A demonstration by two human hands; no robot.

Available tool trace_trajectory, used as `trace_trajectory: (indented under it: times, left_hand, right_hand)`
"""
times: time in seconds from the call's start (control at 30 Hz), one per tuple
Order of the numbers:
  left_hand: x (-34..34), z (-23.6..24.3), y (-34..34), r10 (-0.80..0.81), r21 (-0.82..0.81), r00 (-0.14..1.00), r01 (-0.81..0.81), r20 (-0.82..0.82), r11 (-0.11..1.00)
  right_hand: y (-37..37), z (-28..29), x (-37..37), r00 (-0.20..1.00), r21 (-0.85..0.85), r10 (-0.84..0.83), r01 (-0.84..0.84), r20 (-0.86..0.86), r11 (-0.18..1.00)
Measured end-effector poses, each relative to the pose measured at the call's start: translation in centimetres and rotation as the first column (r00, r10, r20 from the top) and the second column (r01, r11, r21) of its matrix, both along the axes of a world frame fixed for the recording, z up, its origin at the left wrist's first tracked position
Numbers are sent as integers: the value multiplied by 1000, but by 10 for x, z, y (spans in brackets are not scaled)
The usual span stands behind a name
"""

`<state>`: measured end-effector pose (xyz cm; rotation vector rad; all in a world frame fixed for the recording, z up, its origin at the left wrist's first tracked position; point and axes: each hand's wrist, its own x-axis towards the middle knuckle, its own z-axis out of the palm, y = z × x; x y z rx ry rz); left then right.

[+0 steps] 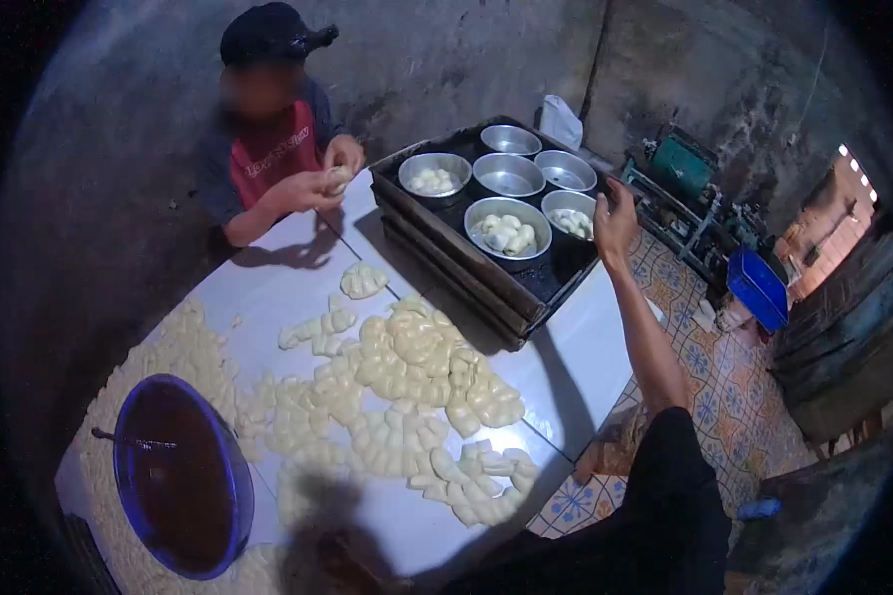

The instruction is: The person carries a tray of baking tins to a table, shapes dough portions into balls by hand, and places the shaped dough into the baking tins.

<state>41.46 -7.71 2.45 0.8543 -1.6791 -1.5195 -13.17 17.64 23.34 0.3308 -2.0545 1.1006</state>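
My right hand (616,218) reaches over the right edge of a black baking tray (446,253). Its thumb and fingers are apart, beside the rim of a round metal pan (556,197) with pale dough pieces (572,222) inside. I cannot make out anything held in it. A dark brownish shape in shadow at the lower edge may be my left hand (349,563); its fingers cannot be made out. Farther forward, another round pan (476,213) holds several dough pieces (507,234). Many flattened, filled-looking dough pieces (417,347) lie on the white table (407,531) between my arms.
Across the table a person (278,149) holds a dough piece (338,179) in both hands. A large blue-rimmed basin (184,476) of dark brown filling stands at left. Right of the table are a patterned tile floor (685,377), a green machine (683,169) and a blue crate (757,288).
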Motion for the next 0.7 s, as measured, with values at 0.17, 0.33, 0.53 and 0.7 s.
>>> trace_trajectory:
  times: [0.17,0.33,0.53,0.7]
  left_hand:
    - [39,32,19,159,-284,961,-91,227,955]
    - [90,30,24,420,-591,797,-100,434,800]
    - [132,-16,75,676,-709,214,184,705,681]
    - [129,5,81,570,-622,484,-65,664,780]
  right_hand:
    - [-79,-11,220,691,33,701,-716,177,698]
    - [-145,-132,378,-202,-333,728,-942,655,38]
    - [-209,-198,510,-210,58,849,-961,484,-271]
    - [-212,-212,538,-385,-166,718,-919,580,-358]
